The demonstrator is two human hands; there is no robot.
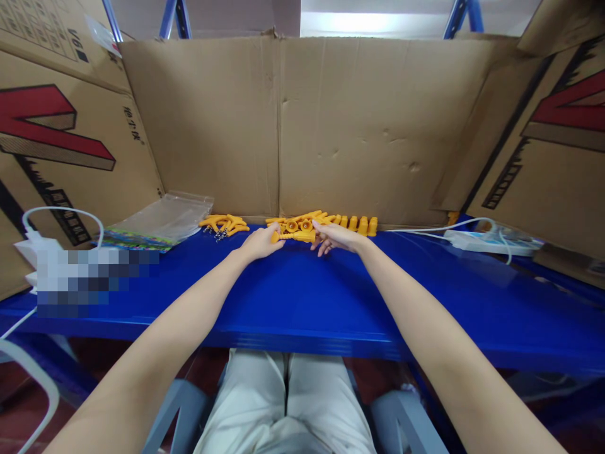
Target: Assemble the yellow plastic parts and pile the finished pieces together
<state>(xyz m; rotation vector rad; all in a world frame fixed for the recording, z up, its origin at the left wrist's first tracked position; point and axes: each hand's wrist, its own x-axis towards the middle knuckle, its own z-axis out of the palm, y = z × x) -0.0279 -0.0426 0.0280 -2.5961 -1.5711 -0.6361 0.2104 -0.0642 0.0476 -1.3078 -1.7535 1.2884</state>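
Observation:
Near the back of the blue table, my left hand is closed on the left end of an orange plastic piece. My right hand pinches at its right end with thumb and forefinger, the other fingers hanging loose below. Exactly what kind of piece it is cannot be made out. Just behind it are two round orange cup-shaped parts and a heap of long orange parts. To the right of that heap, several orange cup-like pieces stand in a row, partly behind my right hand.
Orange branched pieces with small metal chains lie to the left, beside clear plastic bags. Cardboard walls enclose the back and sides of the blue table. A white power strip with cables lies at right.

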